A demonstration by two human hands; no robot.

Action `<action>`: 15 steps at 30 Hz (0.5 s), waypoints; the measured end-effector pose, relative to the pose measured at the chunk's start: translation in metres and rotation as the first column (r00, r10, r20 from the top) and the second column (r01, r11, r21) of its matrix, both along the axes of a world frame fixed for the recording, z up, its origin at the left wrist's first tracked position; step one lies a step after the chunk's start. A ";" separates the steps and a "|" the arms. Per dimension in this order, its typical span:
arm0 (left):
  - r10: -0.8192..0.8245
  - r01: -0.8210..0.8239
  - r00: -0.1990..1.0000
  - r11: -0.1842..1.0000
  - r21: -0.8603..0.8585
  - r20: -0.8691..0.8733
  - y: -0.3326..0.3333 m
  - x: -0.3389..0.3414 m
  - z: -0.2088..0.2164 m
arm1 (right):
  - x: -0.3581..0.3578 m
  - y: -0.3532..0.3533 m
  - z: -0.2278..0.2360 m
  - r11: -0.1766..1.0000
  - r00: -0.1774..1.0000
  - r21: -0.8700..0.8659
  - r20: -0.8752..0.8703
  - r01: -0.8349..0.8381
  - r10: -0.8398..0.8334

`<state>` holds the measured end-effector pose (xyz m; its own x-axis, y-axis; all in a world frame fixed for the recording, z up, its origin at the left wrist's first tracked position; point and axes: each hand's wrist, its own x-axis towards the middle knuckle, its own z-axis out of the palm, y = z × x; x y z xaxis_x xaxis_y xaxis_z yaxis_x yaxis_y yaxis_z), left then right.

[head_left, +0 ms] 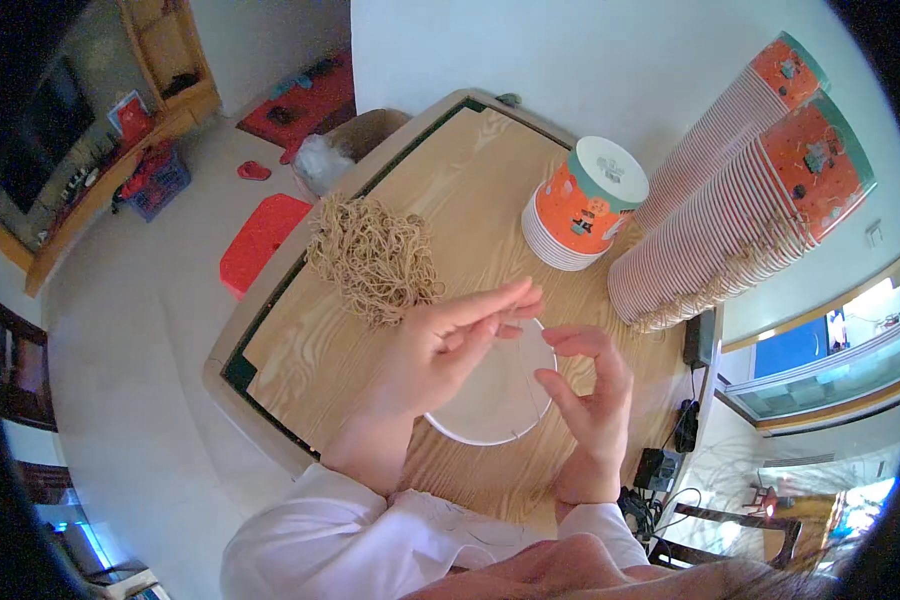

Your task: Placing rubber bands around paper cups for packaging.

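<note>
Wood-grain table, tangled tan strands, orange tub stacks, white-rimmed tub

Setting: a home, apparently a living room. Evidence: dark flat television on the wall, well beyond the left edge of the surface; long wooden ledge below it; filled blue basket on the floor; red slipper nearby; red mat past the far left corner; red plastic stool just outside the left edge.

Loose, wrinkled, pale white left sleeve; matching right sleeve; bare fingers.
</note>
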<state>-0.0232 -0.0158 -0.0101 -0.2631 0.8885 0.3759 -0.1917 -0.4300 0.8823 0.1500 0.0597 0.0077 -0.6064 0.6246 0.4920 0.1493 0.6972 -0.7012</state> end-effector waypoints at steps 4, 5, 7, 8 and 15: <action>-0.072 0.076 0.994 0.996 0.046 -0.080 0.004 0.014 0.001 | -0.010 0.002 -0.019 0.999 0.999 0.027 0.014 0.039 -0.039; -0.074 0.078 0.994 0.996 0.044 -0.080 0.004 0.017 0.002 | -0.013 0.001 -0.022 0.999 0.999 0.026 0.013 0.041 -0.041; -0.030 0.033 0.988 0.999 0.022 -0.149 0.003 0.021 0.008 | -0.018 -0.001 -0.025 0.992 0.998 -0.116 -0.037 0.052 -0.056; -0.027 0.031 0.988 0.999 0.022 -0.150 0.003 0.020 0.006 | -0.017 0.001 -0.023 0.992 0.998 -0.116 -0.038 0.049 -0.054; 0.197 -0.218 0.905 0.976 -0.013 -0.377 -0.001 0.001 -0.008 | 0.010 0.015 0.001 0.980 0.998 -0.186 0.025 0.065 -0.062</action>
<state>-0.0218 -0.0168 -0.0186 -0.2940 0.8505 0.4361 0.2428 -0.3748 0.8948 0.1602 0.0743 0.0083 -0.5706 0.7420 0.3520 0.2038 0.5431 -0.8146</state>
